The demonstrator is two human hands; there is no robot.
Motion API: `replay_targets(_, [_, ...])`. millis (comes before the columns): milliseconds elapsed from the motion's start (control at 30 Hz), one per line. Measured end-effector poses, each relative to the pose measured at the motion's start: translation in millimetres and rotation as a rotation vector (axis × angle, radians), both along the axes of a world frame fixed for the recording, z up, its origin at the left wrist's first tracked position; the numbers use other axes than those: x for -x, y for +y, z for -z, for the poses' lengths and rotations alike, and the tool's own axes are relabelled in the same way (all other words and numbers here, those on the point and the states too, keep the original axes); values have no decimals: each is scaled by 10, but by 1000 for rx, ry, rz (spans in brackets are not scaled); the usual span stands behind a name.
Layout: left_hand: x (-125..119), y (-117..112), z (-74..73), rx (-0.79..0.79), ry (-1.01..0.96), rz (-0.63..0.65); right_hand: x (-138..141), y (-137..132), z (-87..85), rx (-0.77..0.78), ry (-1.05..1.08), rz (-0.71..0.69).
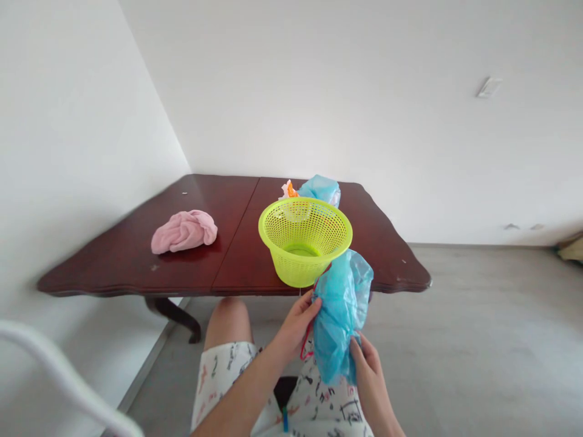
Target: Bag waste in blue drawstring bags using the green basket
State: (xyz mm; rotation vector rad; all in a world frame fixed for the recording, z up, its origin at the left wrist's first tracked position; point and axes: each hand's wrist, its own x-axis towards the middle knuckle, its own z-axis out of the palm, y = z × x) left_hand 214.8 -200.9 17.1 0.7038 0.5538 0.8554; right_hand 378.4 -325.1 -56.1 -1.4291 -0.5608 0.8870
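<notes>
Hands (296, 325) (371, 379) around blue plastic bag (341, 315)

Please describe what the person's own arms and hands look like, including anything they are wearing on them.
Both arms are bare, with no sleeves in view. The left hand and right hand have no gloves, and no rings or watch can be seen. The nearest clothing is a pair of white shorts with a dark and red doodle print.

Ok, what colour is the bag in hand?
The plastic bag is light blue with a red drawstring, clearest in the head view.
</notes>
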Motion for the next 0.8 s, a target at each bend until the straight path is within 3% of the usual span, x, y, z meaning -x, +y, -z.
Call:
replay_targets(133, [264, -65, -166, -121, 24, 13, 5, -57, -177, -31, -103, -2])
replay_targets(267, [490, -261, -245, -428, 313, -152, -17, -146, -464, -165, -279, 145])
replay_targets(333, [547, -390, -285, -603, 494, -196, 89, -181, -562, -213, -318, 10])
replay_targets(400, [570, -521, -318, -762, 602, -140, 259, -182, -621, -183, -289, -198])
replay_targets(467, [577, -633, -328, -871, 627, -43, 431, -150, -660, -112, -231, -290])
replay_targets(533, [597, -704, -312, -879, 643, 3, 538, -103, -701, -58, -188, -297])
replay_targets(700, [818, -662, -261, -632, 723, -19, 453, -2, -772, -66, -168, -352])
replay_targets(800, [1041, -537, -288, -579, 794, -12, 321, 69, -735, -80, -78, -238])
